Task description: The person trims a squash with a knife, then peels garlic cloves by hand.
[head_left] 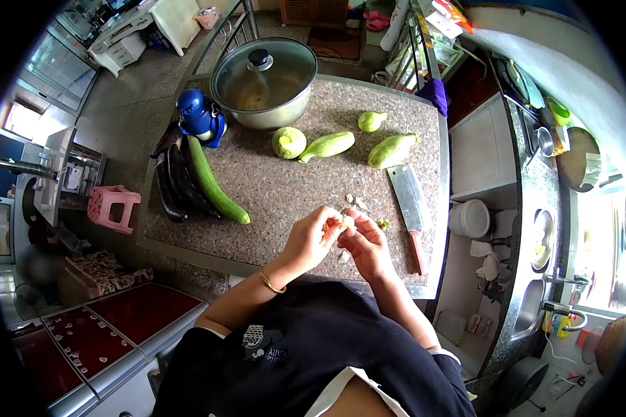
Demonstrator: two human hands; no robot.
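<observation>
The left hand (pixel 310 234) and right hand (pixel 368 250) pinch a small, pale piece (pixel 348 221) between their fingers above the speckled, stone-like bench (pixel 278 189), near thin whitish scraps (pixel 359 203) and a broad metal cleaver (pixel 409 198)

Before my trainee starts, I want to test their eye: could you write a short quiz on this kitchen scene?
1. True or false: the cleaver lies on the speckled tabletop, handle toward the near edge.
2. Which lies right beside the dark eggplants?
A) a pink stool
B) a long green vegetable
C) a pale squash
3. What are the left hand and right hand doing?

Key:
1. True.
2. B.
3. Pinching a small pale item between their fingertips; it is too small to name for certain.
</observation>
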